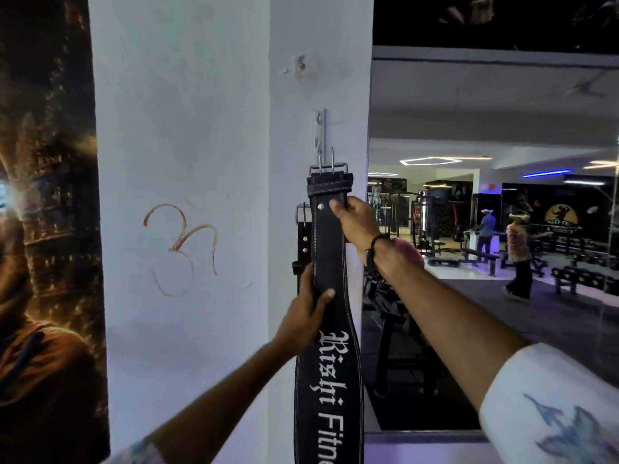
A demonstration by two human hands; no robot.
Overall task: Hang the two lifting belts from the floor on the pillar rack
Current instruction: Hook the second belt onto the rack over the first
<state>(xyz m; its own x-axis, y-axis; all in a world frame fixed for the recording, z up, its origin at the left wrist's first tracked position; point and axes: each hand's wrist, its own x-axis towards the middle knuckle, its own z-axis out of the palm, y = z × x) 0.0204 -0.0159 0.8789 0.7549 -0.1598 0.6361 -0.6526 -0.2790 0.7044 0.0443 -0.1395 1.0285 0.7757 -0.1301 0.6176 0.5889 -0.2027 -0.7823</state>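
Note:
A black leather lifting belt [330, 380] with white lettering hangs upright against the white pillar [187, 128]. Its steel buckle [328, 169] sits just below the small metal rack [319, 132] screwed to the pillar. My right hand [355, 222] grips the belt near the top, under the buckle. Lower down, my left hand [304, 313] pinches the belt's left edge. Behind it a second black belt [303, 239] hangs on the pillar, mostly hidden, its buckle showing at the left.
A dark poster [47, 229] covers the wall left of the pillar. To the right a large mirror [502, 229] reflects gym benches, machines and two people. Black gym equipment [392, 316] stands by the pillar's right edge.

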